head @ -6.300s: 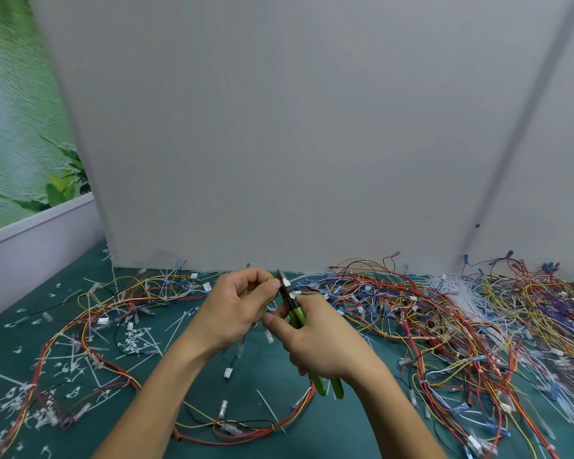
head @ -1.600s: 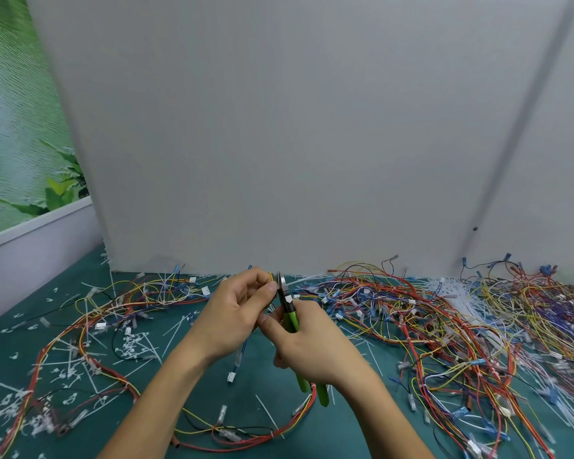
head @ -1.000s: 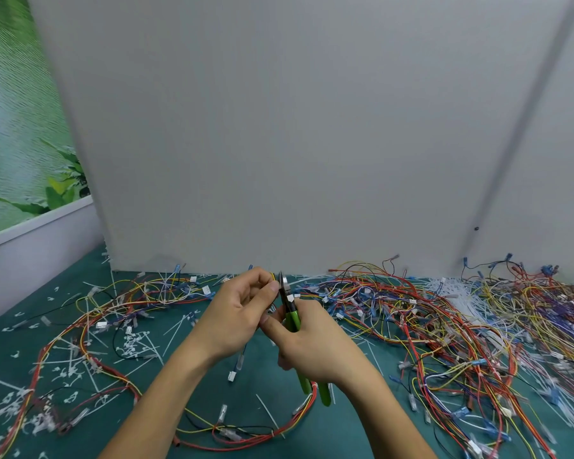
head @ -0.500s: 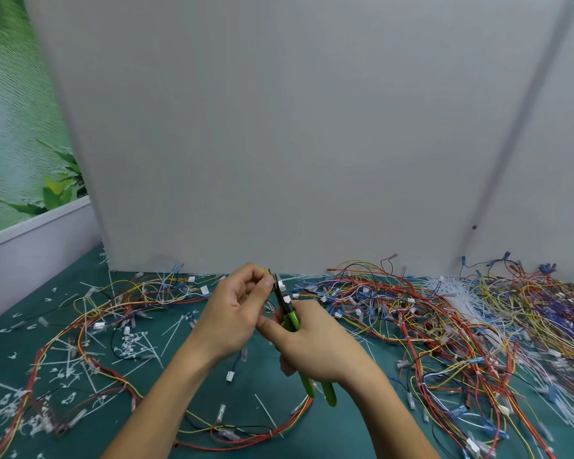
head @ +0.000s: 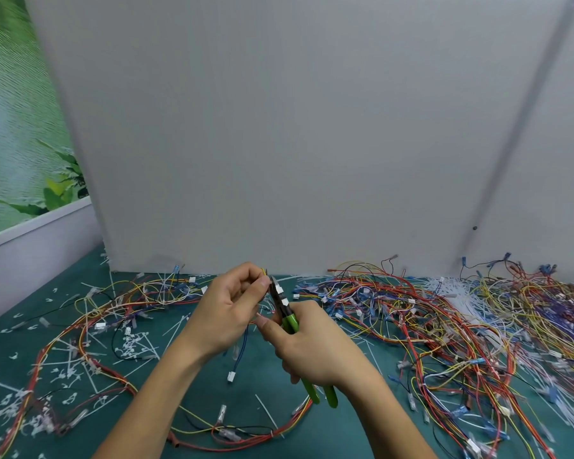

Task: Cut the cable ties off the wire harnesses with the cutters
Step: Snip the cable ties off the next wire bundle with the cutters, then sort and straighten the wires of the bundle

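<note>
**Snip the tie, not the wires**

Left hand [head: 227, 313] is curled, with thumb and fingers pinching a short stretch of harness [head: 263, 271]. We're holding it up off the table [head: 242, 395], just in front of the white panel [head: 279, 127]. A blue lead ending in a white plug [head: 231, 376] dangles below that hand.

Right hand [head: 315, 346] is wrapped round the green handles of the cutters [head: 287, 311]. The blades look nearly closed, and their tip sits right against the left fingertips [head: 264, 283]. The cable tie is too small to make out, so we can't tell if it's between the blades yet.

Our read on doing this cut well:
- Get only the tie strap in the blades. Slide one blade tip under the strap and lift it clear of the insulation before squeezing.
- Pull the thumb back a touch, since there's very little margin between blade tip and skin.
- Pinch close beside the tie so the bundle can't twist as the strap pops.
- One firm squeeze. Don't saw or lever against the wires.
- Cut away from the tie's head, where the strap is thinnest.

Main risk is nicking a thin wire.

Cut scraps [head: 130, 346] litter the table on the left. The big pile [head: 444, 326] of harnesses on the right lies well apart from our hands.
</note>
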`<state>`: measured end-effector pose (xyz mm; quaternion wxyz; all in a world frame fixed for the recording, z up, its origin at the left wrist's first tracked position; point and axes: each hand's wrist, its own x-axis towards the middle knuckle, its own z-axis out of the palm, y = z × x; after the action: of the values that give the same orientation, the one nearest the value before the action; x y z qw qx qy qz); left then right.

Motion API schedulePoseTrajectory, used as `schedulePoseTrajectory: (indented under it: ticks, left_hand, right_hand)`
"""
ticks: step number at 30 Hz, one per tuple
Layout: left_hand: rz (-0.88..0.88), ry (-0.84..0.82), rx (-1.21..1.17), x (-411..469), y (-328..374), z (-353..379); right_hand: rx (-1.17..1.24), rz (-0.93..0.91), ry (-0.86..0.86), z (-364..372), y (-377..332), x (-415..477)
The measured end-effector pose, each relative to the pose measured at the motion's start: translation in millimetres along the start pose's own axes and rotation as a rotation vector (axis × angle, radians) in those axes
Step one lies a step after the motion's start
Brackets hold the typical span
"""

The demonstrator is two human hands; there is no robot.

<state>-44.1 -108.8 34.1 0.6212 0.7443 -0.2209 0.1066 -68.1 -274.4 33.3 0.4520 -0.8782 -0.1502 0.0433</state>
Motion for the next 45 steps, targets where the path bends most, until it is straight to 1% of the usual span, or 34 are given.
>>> schedulePoseTrajectory:
  ticks: [11,18,24,29,32,34,36,38,41,45]
  left_hand:
    - [0.002,0.001,-0.012,-1,2,0]
    - [-0.018,-0.008,-0.086,-1,6,0]
    - [-0.101,0.051,-0.030,-2,9,-1]
    - [-0.161,-0.013,-0.065,-3,12,-2]
    - [-0.162,-0.033,-0.059,-3,13,-2]
    - [-0.153,-0.010,-0.024,-2,13,-3]
    - [-0.159,0.012,0.017,-1,9,-7]
    - [-0.162,0.007,0.049,1,5,-9]
    - [-0.113,0.029,0.033,1,4,-7]
    - [-0.100,0.074,0.001,0,7,-5]
  right_hand:
    - [-0.101,0.021,0.040,0,1,0]
    - [0.120,0.029,-0.004,0,0,0]
    - [0.228,0.051,0.039,2,-4,0]
    - [0.277,0.060,0.110,-21,-1,0]
    - [0.176,0.125,0.153,-40,13,3]
    - [0.003,0.187,0.146,-51,27,5]
    - [-0.204,0.270,0.082,-60,46,10]
    - [-0.358,0.381,0.005,-65,67,15]
    - [-0.484,0.536,-0.069,-64,90,23]
    - [-0.598,0.650,-0.178,-55,108,25]
